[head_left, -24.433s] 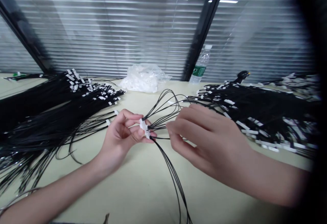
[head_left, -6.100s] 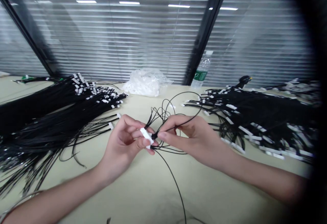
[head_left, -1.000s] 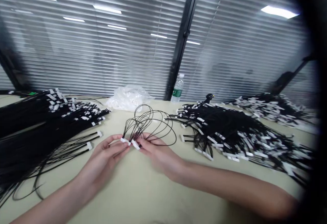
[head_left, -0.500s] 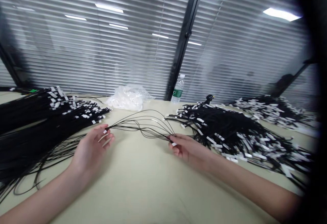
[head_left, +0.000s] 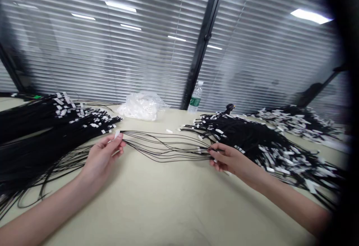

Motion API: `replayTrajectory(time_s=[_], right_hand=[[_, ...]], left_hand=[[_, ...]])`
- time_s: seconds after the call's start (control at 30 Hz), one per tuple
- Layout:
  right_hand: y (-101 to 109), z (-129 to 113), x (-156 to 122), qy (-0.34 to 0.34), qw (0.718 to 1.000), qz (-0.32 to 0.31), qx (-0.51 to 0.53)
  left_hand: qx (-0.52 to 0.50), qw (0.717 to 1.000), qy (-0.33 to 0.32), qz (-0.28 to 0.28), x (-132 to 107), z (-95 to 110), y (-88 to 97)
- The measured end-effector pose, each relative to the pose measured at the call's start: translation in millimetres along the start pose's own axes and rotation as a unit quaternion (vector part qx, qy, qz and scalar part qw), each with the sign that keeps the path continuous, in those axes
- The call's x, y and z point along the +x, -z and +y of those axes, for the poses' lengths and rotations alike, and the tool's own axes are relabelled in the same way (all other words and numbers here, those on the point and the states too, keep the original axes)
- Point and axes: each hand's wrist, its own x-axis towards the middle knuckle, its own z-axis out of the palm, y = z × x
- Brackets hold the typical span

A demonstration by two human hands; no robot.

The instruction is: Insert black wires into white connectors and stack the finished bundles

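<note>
Closest to the viewer, a bare stretch of pale table (head_left: 157,205) lay between two forearms reaching in from the lower left and right. The left hand (head_left: 102,156) pinched a white plug (head_left: 117,134) between thumb and fingers. The right hand (head_left: 230,160), its fingers closed, gripped the other end of the same cable, that end mostly hidden by the fingers. The cable's thin black wires (head_left: 174,149) spanned the gap between the hands, loosely spread, above the middle of the table. Beside the left hand was a heap of black cables (head_left: 47,141) with white ends; a second heap (head_left: 246,137) lay beyond the right hand. Farther back sat a clear plastic bag (head_left: 143,105) of white pieces and an upright water bottle (head_left: 195,98) with a green label, before windows with closed blinds (head_left: 126,59).
</note>
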Motion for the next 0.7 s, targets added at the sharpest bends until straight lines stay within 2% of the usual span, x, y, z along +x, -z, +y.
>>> replayTrajectory(time_s=[0.13, 0.33, 0.4, 0.5, 0.63, 0.7], right_hand=[[11.7, 9.4, 0.6, 0.022, 0.999, 0.019, -0.041], [36.0, 15.9, -7.3, 0.064, 0.995, 0.058, -0.058], [39.3, 15.3, -12.9, 0.090, 0.991, 0.082, -0.048], [37.6, 7.7, -22.1, 0.102, 0.987, 0.116, 0.037], [41.2, -15.6, -30.7, 0.023, 0.969, 0.114, 0.219], [53.0, -26.8, -29.7, 0.067, 0.959, 0.148, 0.233]], left_hand=[[0.026, 0.999, -0.014, 0.014, 3.0, 1.7, 3.2], [0.070, 0.997, -0.023, -0.020, 0.1, -0.7, -2.3], [0.064, 0.997, -0.006, -0.030, 1.1, -2.0, -3.2], [0.037, 0.997, 0.051, -0.048, 1.6, -1.4, -4.5], [0.036, 0.986, 0.095, -0.130, -6.1, 4.7, -10.5], [0.056, 0.978, 0.104, -0.171, -12.9, 7.4, -15.0]])
